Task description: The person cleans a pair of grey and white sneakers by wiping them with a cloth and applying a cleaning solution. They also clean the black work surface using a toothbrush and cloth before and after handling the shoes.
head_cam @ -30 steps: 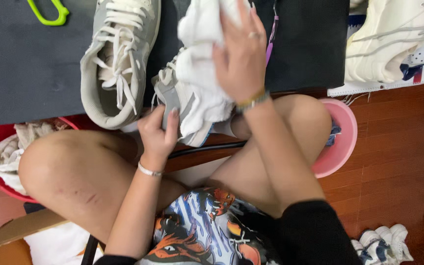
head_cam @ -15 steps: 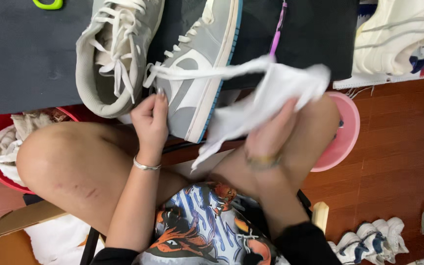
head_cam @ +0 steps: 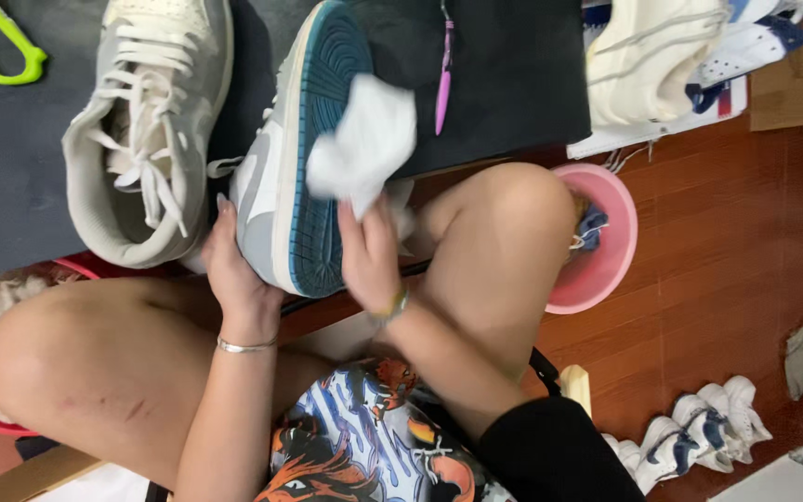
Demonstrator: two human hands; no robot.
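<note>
Teal rubber now faced the camera: the shoe (head_cam: 299,167) had been turned onto its side since half a second earlier, when its laced top and grey upper showed and the cloth (head_cam: 364,144) was stretched out in a long strip toward the right. The cloth had since been bunched into a small wad and lay against the sole.

The shoe sat at the upper middle of the frame, toe toward the top, heel toward the person's lap, resting on the near edge of the dark counter (head_cam: 513,84). Its tread was teal-blue with a white midsole rim, and the side panel was grey and white, with a loose lace end trailing at the left.

The left hand (head_cam: 234,270) was partly closed around the heel end, fingers curled on the grey side, steadying it. The right hand (head_cam: 369,256) was closed on the white cloth, pinching its lower end and pressing it on the sole.

A second, pale laced shoe (head_cam: 141,130) lay just left on the counter. A pink basin (head_cam: 606,260) stood on the floor at right.
</note>
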